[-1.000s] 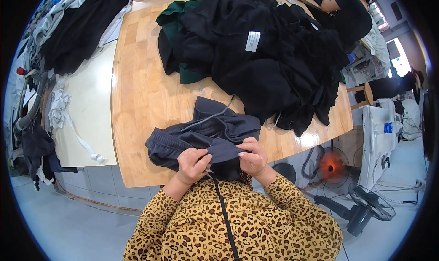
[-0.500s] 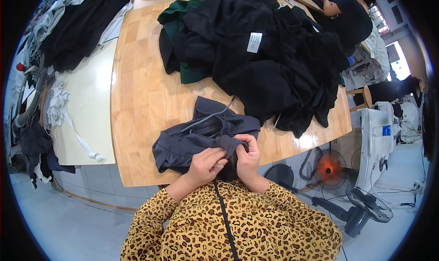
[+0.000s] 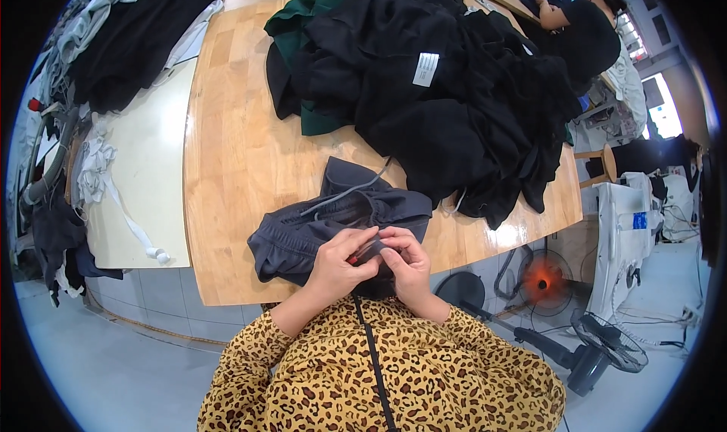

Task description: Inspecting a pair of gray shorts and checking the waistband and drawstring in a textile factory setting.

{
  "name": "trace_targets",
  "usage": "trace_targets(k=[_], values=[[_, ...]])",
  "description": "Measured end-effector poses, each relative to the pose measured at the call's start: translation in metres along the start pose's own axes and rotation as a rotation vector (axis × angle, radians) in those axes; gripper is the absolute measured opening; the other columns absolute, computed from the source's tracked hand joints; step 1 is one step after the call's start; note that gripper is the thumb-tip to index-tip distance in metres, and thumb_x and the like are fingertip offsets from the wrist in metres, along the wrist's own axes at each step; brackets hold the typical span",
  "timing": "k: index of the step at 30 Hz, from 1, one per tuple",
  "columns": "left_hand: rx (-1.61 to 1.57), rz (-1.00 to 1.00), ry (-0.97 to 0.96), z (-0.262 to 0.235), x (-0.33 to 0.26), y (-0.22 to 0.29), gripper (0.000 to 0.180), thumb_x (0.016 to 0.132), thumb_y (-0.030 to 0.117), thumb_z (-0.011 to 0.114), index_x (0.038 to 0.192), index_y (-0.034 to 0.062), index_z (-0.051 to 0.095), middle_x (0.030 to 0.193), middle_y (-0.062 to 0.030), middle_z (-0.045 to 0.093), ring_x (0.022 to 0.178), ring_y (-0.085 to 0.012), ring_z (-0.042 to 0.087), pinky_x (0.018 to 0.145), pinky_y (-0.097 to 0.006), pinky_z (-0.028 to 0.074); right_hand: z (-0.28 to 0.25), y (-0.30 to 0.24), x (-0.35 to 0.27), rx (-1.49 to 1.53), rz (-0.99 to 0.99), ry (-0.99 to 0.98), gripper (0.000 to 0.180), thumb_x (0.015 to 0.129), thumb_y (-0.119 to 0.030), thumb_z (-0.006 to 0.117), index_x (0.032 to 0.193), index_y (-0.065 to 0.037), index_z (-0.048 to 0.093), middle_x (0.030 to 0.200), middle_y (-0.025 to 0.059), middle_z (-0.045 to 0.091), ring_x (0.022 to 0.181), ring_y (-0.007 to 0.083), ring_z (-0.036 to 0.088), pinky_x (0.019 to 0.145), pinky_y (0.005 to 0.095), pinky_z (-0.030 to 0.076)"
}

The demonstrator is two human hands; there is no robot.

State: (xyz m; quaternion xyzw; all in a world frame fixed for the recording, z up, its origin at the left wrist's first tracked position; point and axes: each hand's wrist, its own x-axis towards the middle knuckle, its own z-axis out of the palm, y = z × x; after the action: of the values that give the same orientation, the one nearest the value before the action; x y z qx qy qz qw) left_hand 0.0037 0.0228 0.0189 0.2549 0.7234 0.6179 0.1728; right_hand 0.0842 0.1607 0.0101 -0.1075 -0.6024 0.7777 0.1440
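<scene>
A dark grey garment [image 3: 291,239] with a gathered elastic waistband and a grey drawstring [image 3: 344,195] lies bunched at the table's near edge. Over its near side my two hands meet, with a fold of its dark cloth between their fingertips. My left hand [image 3: 339,265] is closed in a pinch, and a small red bit [image 3: 352,259] shows between its thumb and fingers; what it belongs to is hidden. My right hand [image 3: 409,264] pinches the same fold, thumb in front and fingers curled behind.
Black and dark green garments [image 3: 409,76] are heaped on the wooden table [image 3: 235,167]. A cream board [image 3: 144,182] with white strips [image 3: 125,205] adjoins it at left. Fans [image 3: 606,349] stand at lower right. Another person [image 3: 579,42] works at far right.
My hands have drawn together over the garment, fingertips now meeting. A small red bit has come into view in my left hand. The garment has barely shifted.
</scene>
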Motion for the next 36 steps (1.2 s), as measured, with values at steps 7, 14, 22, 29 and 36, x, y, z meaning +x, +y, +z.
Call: trace_targets(k=[7, 14, 22, 29, 36], values=[[0.014, -0.011, -0.013, -0.007, 0.001, -0.004, 0.042, 0.072, 0.008, 0.069, 0.113, 0.0025, 0.063, 0.094, -0.0129, 0.066, 0.076, -0.0185, 0.065, 0.068, -0.027, 0.051, -0.002, -0.005, 0.003, -0.008, 0.083, -0.069, 0.019, 0.083, -0.001, 0.066, 0.101, 0.0, 0.058, 0.118, 0.0095, 0.05, 0.109, 0.0152, 0.051, 0.094, 0.0278, 0.041], [0.053, -0.144, -0.245, -0.032, 0.013, 0.017, 0.029, 0.078, 0.004, 0.065, 0.106, 0.0024, 0.061, 0.076, -0.0073, 0.064, 0.063, -0.0102, 0.057, 0.059, -0.023, 0.046, -0.008, -0.027, 0.023, -0.125, 0.361, -0.29, 0.052, 0.081, -0.015, 0.071, 0.125, -0.003, 0.047, 0.122, 0.012, 0.055, 0.115, 0.0178, 0.046, 0.102, 0.0327, 0.033], [-0.153, -0.214, -0.436, -0.048, 0.02, 0.013, 0.028, 0.083, 0.003, 0.065, 0.109, 0.0039, 0.054, 0.077, 0.0032, 0.058, 0.067, -0.0021, 0.049, 0.058, -0.019, 0.041, -0.003, -0.037, 0.03, -0.473, 0.087, -0.356, 0.033, 0.083, -0.009, 0.066, 0.116, -0.007, 0.061, 0.099, 0.0067, 0.067, 0.092, 0.0206, 0.06, 0.089, 0.0329, 0.039], [-0.422, -0.324, -0.358, -0.048, 0.017, -0.002, 0.034, 0.081, 0.002, 0.066, 0.109, 0.0036, 0.046, 0.08, 0.0008, 0.056, 0.069, -0.0033, 0.048, 0.059, -0.019, 0.039, -0.003, -0.032, 0.03, -0.975, -0.614, -0.202, 0.024, 0.072, 0.004, 0.066, 0.094, -0.005, 0.066, 0.086, 0.0072, 0.067, 0.077, 0.0194, 0.063, 0.086, 0.0387, 0.043], [-0.343, -0.391, -0.552, -0.053, 0.026, 0.016, 0.039, 0.081, 0.0, 0.062, 0.115, 0.0033, 0.043, 0.08, -0.003, 0.061, 0.072, -0.0048, 0.05, 0.065, -0.021, 0.041, -0.009, -0.039, 0.03, -0.326, 0.24, -0.383, 0.04, 0.084, -0.015, 0.065, 0.122, -0.007, 0.056, 0.113, 0.0055, 0.063, 0.109, 0.0209, 0.055, 0.104, 0.0394, 0.028]])
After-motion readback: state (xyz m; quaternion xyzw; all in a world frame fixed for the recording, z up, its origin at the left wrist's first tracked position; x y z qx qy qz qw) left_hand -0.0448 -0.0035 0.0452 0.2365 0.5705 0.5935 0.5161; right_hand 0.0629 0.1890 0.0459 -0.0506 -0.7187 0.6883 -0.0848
